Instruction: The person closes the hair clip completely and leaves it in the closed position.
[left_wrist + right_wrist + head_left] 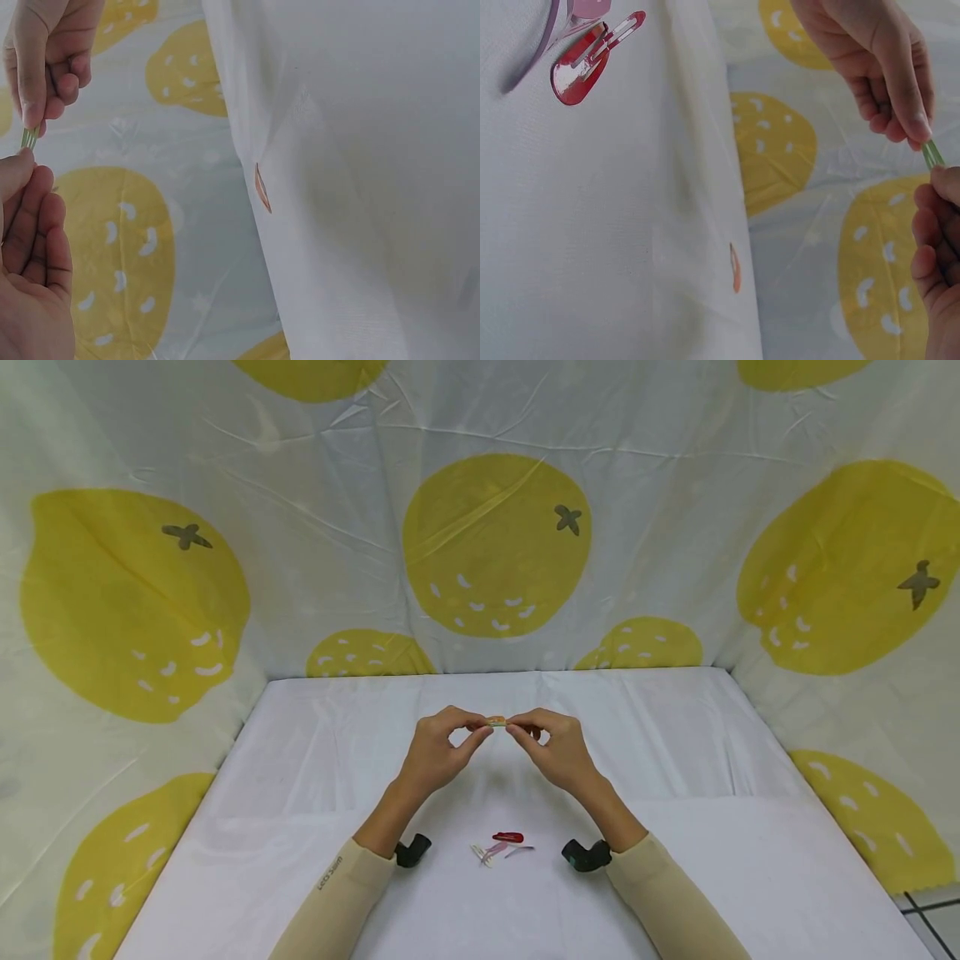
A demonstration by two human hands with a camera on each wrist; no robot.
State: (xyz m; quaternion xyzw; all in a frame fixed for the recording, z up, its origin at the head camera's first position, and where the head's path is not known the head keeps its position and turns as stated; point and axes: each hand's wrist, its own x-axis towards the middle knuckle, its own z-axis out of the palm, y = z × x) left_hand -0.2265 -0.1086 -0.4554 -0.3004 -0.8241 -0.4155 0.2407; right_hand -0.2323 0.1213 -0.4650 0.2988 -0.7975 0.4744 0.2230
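Observation:
A small green snap hair clip (pixel 932 154) is stretched between both hands above the far part of the table. One end is pinched between the thumb and fingers of my left hand (pixel 438 749). My right hand (pixel 561 749) pinches the other end, and the fingertips cover much of the clip (pixel 29 139). Beyond the hands, an orange hair clip (pixel 736 270) lies by the table's far edge. Nearer to me, between the forearms, a red snap clip (pixel 508 837) rests beside a pink clip (pixel 497 847) and a few other slim, pale clips (pixel 481 855).
White cloth covers the table (pixel 262 877). A curtain with yellow lemons (pixel 498 543) rises behind it and along both sides. Dark wrist-worn devices (pixel 587 856) stick out inward from the sleeves over the table.

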